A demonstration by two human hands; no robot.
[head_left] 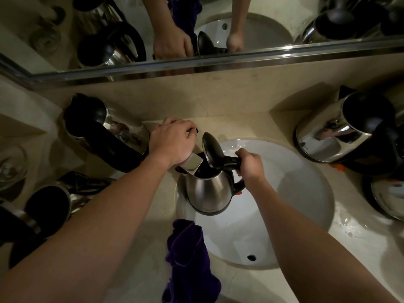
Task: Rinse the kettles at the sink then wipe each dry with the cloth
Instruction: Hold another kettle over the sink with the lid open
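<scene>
A steel kettle (pixel 209 191) with its black lid up hangs over the left side of the white sink (pixel 306 193). My right hand (pixel 251 165) grips its black handle. My left hand (pixel 172 143) is curled over the faucet, whose flat steel spout (pixel 192 164) reaches over the kettle's open mouth. Whether water is running cannot be told. A purple cloth (pixel 188 261) lies on the counter at the sink's near-left edge.
Two kettles stand on the left counter, one at the back (pixel 105 132) and one nearer (pixel 50 206). Two more stand on the right, one at the back (pixel 343 132) and one nearer (pixel 387 197). A mirror (pixel 196 29) runs along the back wall. Glassware (pixel 11 169) sits far left.
</scene>
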